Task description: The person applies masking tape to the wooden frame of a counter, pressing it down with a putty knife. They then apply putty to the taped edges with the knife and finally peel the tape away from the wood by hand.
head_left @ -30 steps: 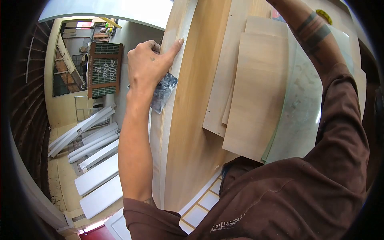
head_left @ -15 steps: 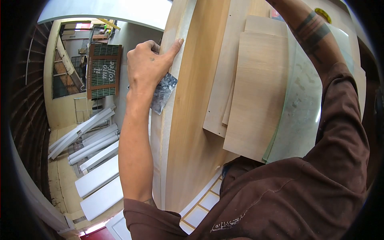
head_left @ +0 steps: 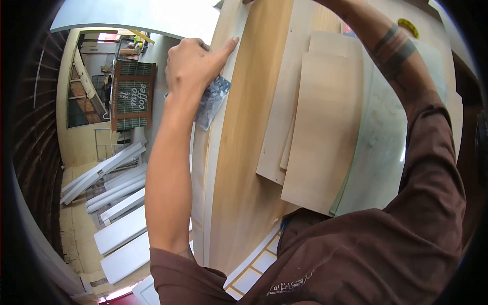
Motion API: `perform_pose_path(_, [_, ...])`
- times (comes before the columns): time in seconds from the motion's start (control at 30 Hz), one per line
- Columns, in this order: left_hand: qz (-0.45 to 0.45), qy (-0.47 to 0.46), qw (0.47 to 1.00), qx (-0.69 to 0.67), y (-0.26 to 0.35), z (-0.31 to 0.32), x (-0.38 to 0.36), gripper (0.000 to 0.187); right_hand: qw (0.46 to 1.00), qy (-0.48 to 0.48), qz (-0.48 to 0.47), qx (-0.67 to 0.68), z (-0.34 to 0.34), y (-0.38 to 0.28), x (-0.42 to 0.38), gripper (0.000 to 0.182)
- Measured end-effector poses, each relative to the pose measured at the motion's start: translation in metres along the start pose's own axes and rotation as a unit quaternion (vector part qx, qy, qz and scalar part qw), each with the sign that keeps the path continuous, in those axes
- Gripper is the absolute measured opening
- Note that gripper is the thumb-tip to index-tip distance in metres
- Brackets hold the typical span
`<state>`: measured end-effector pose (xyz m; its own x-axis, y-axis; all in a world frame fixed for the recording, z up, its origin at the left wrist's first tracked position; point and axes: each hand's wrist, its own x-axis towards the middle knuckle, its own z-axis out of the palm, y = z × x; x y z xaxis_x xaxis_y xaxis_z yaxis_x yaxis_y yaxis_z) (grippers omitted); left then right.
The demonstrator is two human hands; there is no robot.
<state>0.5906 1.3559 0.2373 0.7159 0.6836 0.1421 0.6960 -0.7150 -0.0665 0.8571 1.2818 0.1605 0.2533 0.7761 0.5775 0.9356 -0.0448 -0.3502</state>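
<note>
My left hand (head_left: pixel 194 66) is closed round a dark, whitish-smeared sheet (head_left: pixel 213 102) that hangs below the palm. Its thumb lies over the pale edge strip of a long wooden panel (head_left: pixel 249 117), and the fingertips are hidden behind the edge. Only a small bit of my right hand (head_left: pixel 248 1) shows at the top of the view, by the panel's upper end; its fingers are cut off by the frame. The tattooed right forearm reaches across above thin wooden sheets (head_left: pixel 323 122).
Right of the wooden sheets lies a greenish glass sheet (head_left: pixel 378 132), with a yellow roll (head_left: pixel 408 28) beyond it. White boards (head_left: pixel 122 234) and white lengths (head_left: pixel 117 193) lie on the floor at left, near a coffee sign (head_left: pixel 133 95). A white surface (head_left: pixel 132 18) spans the upper left.
My left hand has moved slightly up along the panel edge with the dark sheet. A bit of my right hand has come into view at the top, as the right forearm shifted left.
</note>
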Motion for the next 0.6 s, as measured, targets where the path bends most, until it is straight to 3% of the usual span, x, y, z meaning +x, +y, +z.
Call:
perform_pose_path(0.07, [0.008,0.02,1.0,-0.009,0.007,0.002,0.02,0.068,1.0,0.022,-0.019,0.002,-0.001,-0.001,-0.001,0.065])
perform_pose_path(0.17, [-0.016,-0.039,0.999,-0.021,0.027,-0.003,0.042,0.068,1.0,0.007,-0.008,0.002,-0.001,0.0,-0.001,0.063])
perform_pose_path(0.4, [0.003,-0.022,0.999,-0.032,0.045,0.0,0.08,0.068,0.999,0.004,-0.035,0.003,-0.005,0.0,0.001,0.054])
perform_pose_path(0.47, [0.004,-0.072,0.996,-0.043,0.044,-0.005,0.084,0.069,0.998,-0.065,-0.014,0.001,-0.013,-0.001,0.006,0.048])
perform_pose_path(0.5, [0.014,-0.053,0.998,-0.029,0.041,0.0,0.086,0.072,0.996,-0.004,-0.067,0.055,0.001,0.01,0.008,0.053])
perform_pose_path(0.6, [0.074,0.023,0.997,0.031,0.024,0.025,0.096,0.079,0.993,-0.044,-0.075,0.075,0.003,0.018,0.011,0.049])
